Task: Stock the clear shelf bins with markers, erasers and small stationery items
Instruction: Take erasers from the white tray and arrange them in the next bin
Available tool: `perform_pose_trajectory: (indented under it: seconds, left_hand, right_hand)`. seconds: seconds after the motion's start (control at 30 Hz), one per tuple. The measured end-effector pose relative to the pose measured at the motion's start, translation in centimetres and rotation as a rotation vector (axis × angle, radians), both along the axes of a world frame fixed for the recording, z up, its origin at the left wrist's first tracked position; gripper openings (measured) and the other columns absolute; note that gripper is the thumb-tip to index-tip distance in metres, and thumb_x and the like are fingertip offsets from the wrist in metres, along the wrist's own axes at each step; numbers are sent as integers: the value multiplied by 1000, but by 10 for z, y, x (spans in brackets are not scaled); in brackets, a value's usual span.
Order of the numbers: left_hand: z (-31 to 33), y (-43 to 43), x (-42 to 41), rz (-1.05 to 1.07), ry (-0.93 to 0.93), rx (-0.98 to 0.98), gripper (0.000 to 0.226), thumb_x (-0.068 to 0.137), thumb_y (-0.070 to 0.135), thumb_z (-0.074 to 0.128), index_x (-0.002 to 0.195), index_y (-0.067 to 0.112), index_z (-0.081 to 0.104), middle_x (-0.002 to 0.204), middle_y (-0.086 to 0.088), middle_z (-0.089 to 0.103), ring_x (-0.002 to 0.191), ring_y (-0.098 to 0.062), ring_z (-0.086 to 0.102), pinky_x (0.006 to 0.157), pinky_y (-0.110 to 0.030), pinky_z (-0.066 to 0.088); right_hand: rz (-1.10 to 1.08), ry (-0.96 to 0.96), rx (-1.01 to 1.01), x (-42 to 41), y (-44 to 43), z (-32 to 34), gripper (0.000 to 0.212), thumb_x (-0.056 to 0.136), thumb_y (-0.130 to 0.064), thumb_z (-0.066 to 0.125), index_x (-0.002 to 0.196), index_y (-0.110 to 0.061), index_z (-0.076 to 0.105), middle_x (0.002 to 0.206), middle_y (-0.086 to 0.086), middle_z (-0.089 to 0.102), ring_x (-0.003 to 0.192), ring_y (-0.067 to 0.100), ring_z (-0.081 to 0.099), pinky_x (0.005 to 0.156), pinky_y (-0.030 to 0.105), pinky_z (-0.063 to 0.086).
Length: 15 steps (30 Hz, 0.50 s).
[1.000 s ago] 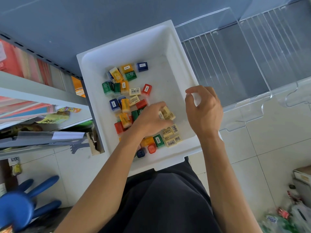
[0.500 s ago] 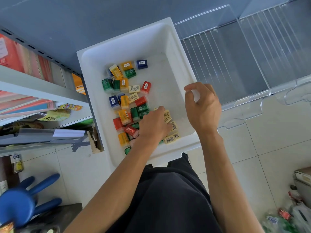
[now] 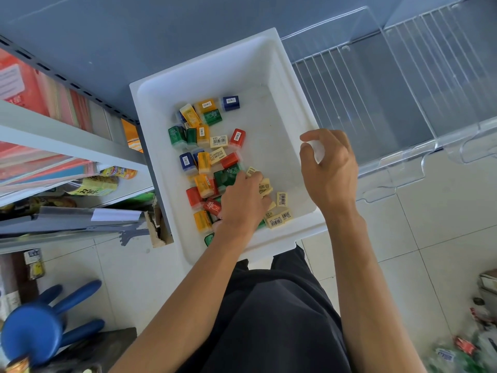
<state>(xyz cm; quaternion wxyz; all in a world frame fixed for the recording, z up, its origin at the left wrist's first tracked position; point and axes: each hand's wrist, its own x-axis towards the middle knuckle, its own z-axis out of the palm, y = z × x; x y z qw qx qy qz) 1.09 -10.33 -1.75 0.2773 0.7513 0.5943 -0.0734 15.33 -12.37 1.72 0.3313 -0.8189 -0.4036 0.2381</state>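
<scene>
My left hand [image 3: 243, 200] is down inside the white tub [image 3: 215, 76], knuckles up, fingers curled onto a clump of cream erasers [image 3: 265, 187] at its fingertips and gripping them; I cannot tell whether they are off the tub floor. More barcode-labelled erasers lie just right of that hand and beside its heel. The small coloured boxes [image 3: 204, 135], red, green, yellow and blue, are scattered beyond and left of its knuckles, some touching its thumb side. My right hand [image 3: 326, 168] is just right of the left one, clamped on the tub's right rim, thumb and forefinger bent over the edge. Beyond the right hand's fingers and further right stand the clear shelf bins [image 3: 363, 103], transparent walls over a wire shelf. Well left of the left forearm sits a blue stool [image 3: 35, 329].
</scene>
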Motion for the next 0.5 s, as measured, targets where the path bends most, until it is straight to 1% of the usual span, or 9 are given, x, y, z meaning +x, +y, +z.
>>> perform_pose_trajectory:
  seconds: [0.07,0.17,0.23,0.3,0.37,0.43,0.5]
  left_hand:
    - [-1,0,-2,-19,-8,32,45,93,40,65,132,22,55,121,0,59,104,-20,64,73,-28,35]
    - [-1,-2,-3,-58,-25,92,44,92,44,66,127,20,60,117,2,67,103,-17,67,70,-25,37]
    - [1,-2,-2,-67,-29,76,40,92,45,66,122,20,62,114,2,69,102,-17,67,70,-26,38]
    - [1,1,-2,-19,-85,11,28,91,40,68,111,20,64,107,2,70,98,-18,67,71,-27,41]
    - [0,4,-3,77,-225,-94,18,90,34,69,97,20,62,93,5,69,85,-13,67,64,-23,48]
    - [2,4,-4,181,-420,-224,14,89,29,70,95,18,63,87,8,68,77,-7,68,56,-15,49]
    - [9,7,-4,280,-625,-319,12,87,24,72,94,16,66,81,8,67,70,0,64,53,-11,46]
  right_hand:
    - [-2,11,9,0,0,0,28,89,-24,48,109,-21,68,119,1,59,86,22,61,74,27,41]
    - [-17,15,22,-1,-1,1,32,87,-27,45,109,-20,68,119,1,59,87,21,60,75,27,40]
    - [-20,11,31,-3,-1,1,33,87,-27,45,109,-20,68,118,1,60,86,22,59,76,27,40]
    - [-11,8,31,-4,-1,0,31,88,-27,46,109,-19,68,118,1,60,88,23,60,77,27,41]
    - [-7,-3,40,-4,-1,1,27,90,-23,50,109,-18,68,118,2,60,98,24,60,82,31,45]
    - [15,-13,29,-5,-5,2,25,91,-21,52,111,-17,68,121,3,60,107,26,59,87,34,47]
    - [76,0,11,-5,-11,3,24,93,-19,55,113,-17,67,126,3,58,116,26,55,92,31,43]
